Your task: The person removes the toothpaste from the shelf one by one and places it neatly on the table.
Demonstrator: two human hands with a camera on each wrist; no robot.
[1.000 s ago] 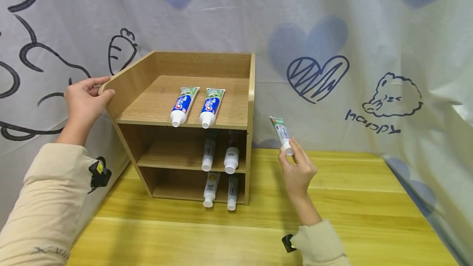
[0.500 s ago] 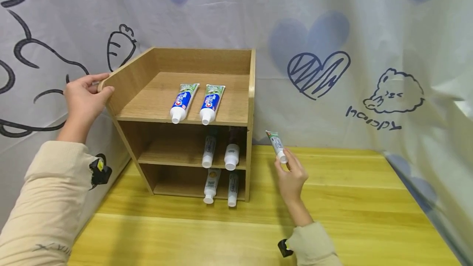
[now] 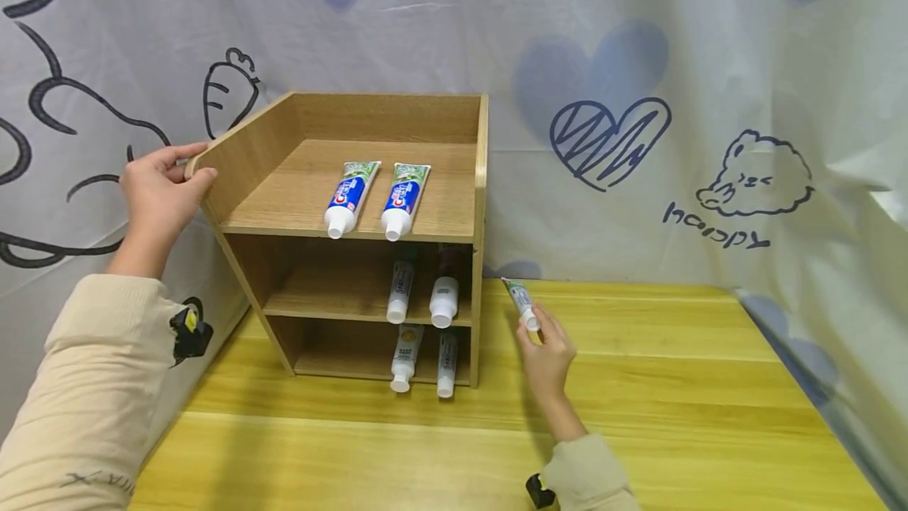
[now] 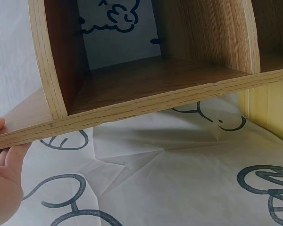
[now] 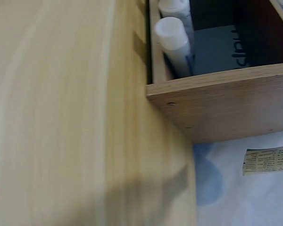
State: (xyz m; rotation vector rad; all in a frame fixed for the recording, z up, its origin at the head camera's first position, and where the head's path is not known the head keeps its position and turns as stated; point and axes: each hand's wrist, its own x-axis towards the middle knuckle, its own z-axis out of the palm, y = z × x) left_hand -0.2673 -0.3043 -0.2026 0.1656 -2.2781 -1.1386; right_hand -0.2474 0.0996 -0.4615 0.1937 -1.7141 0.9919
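Note:
At the left, my left hand (image 3: pixel 159 195) grips the front edge of the wooden shelf unit's left side panel (image 3: pixel 258 160), thumb on the inner side. In the left wrist view its fingers (image 4: pixel 14 160) lie under that panel. My right hand (image 3: pixel 548 353) pinches a small green-and-white toothpaste tube (image 3: pixel 520 300) by its white cap end, right of the unit and low over the table. The tube's tail tilts up and left. Two blue-and-green toothpaste tubes (image 3: pixel 353 192) lie on the top shelf, caps forward. The right hand is out of its wrist view.
Two tubes (image 3: pixel 444 302) lie on the middle shelf and two more (image 3: pixel 406 357) on the bottom one, toward the right, caps jutting forward. The unit stands on a yellow wooden table (image 3: pixel 638 393). A patterned white curtain (image 3: pixel 617 203) hangs behind.
My right hand has moved down and left with the small toothpaste tube, nearer the table and the unit's right side. The left hand keeps its grip on the panel.

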